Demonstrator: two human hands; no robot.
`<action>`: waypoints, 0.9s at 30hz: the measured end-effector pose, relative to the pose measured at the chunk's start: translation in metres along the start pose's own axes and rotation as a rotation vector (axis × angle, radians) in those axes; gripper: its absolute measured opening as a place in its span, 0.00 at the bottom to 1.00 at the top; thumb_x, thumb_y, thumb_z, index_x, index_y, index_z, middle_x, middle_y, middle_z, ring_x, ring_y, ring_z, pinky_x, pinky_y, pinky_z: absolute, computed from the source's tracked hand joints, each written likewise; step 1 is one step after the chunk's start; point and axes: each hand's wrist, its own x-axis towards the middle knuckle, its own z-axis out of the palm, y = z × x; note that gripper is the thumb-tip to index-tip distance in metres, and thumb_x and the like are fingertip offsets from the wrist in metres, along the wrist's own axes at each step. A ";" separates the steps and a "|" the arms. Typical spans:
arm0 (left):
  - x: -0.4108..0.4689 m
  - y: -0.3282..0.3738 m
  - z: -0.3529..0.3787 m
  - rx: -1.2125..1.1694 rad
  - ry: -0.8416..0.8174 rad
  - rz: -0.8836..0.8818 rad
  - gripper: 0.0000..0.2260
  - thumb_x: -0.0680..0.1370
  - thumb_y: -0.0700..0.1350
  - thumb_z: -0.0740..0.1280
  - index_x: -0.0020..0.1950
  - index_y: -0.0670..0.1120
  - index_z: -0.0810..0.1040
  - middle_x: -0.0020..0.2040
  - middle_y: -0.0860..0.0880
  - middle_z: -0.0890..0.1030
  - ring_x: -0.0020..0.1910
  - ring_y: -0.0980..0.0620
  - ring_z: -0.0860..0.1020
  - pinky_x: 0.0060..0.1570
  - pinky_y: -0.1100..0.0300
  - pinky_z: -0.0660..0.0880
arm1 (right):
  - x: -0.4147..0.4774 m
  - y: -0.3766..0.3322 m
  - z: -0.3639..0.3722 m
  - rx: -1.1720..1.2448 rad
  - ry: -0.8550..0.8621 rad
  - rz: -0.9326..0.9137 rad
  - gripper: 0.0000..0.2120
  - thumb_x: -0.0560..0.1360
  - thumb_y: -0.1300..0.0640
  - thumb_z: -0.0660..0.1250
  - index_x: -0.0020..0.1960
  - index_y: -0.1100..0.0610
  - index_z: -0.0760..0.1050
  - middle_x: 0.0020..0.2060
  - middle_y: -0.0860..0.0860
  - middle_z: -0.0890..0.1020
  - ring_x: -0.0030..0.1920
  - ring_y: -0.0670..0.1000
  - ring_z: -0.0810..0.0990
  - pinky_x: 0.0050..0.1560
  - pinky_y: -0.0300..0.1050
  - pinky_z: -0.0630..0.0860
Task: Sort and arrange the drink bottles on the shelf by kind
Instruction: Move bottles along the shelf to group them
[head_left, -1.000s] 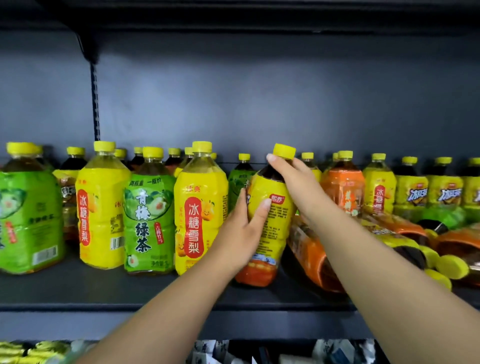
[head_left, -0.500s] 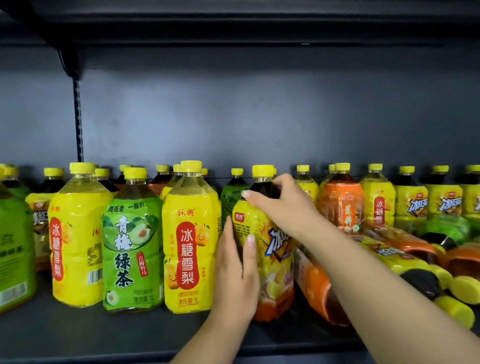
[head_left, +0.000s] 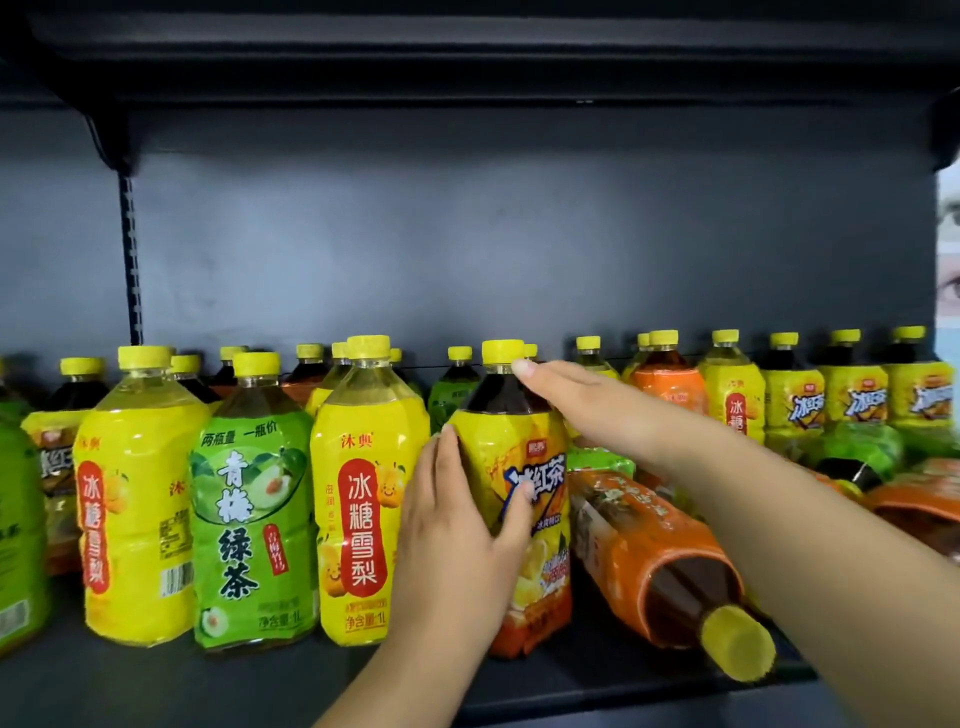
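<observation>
Head view: seating step. Tea bottle (head_left: 535, 457) upright on shelf (head_left: 156, 675), just beside pear bottle (head_left: 363, 493). My left hand (head_left: 457, 525) wraps fingers round its body; right hand (head_left: 582, 400) lays straight fingers on its neck. Next, I reckon: release cleanly, then right the fallen orange bottle (head_left: 649, 551).

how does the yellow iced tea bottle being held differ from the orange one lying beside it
The iced tea bottle stands upright; the orange bottle lies on its side, cap toward the camera. The iced tea bottle's label is mostly yellow; the orange bottle's is orange. The left hand grips the iced tea bottle, the right hand touches its neck; neither holds the orange bottle. Both have yellow caps.
</observation>
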 end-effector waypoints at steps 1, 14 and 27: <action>0.004 0.003 -0.003 0.077 0.059 0.060 0.35 0.74 0.61 0.60 0.74 0.43 0.56 0.73 0.45 0.62 0.72 0.48 0.59 0.68 0.62 0.53 | -0.003 0.003 -0.006 -0.008 -0.020 0.000 0.25 0.76 0.37 0.52 0.68 0.47 0.66 0.68 0.45 0.69 0.66 0.46 0.67 0.63 0.42 0.62; 0.076 0.031 -0.002 0.077 -0.161 0.076 0.38 0.69 0.56 0.70 0.73 0.59 0.52 0.71 0.53 0.66 0.67 0.52 0.67 0.50 0.67 0.63 | 0.034 0.082 -0.064 -0.424 -0.183 0.043 0.27 0.76 0.39 0.54 0.67 0.56 0.69 0.65 0.51 0.72 0.64 0.50 0.69 0.62 0.41 0.63; 0.082 0.064 0.004 0.525 -0.032 -0.159 0.28 0.69 0.57 0.70 0.64 0.54 0.62 0.48 0.49 0.73 0.46 0.49 0.72 0.42 0.62 0.64 | 0.117 0.100 -0.045 -0.602 -0.483 -0.181 0.30 0.75 0.37 0.57 0.69 0.55 0.68 0.69 0.51 0.69 0.68 0.52 0.68 0.64 0.44 0.64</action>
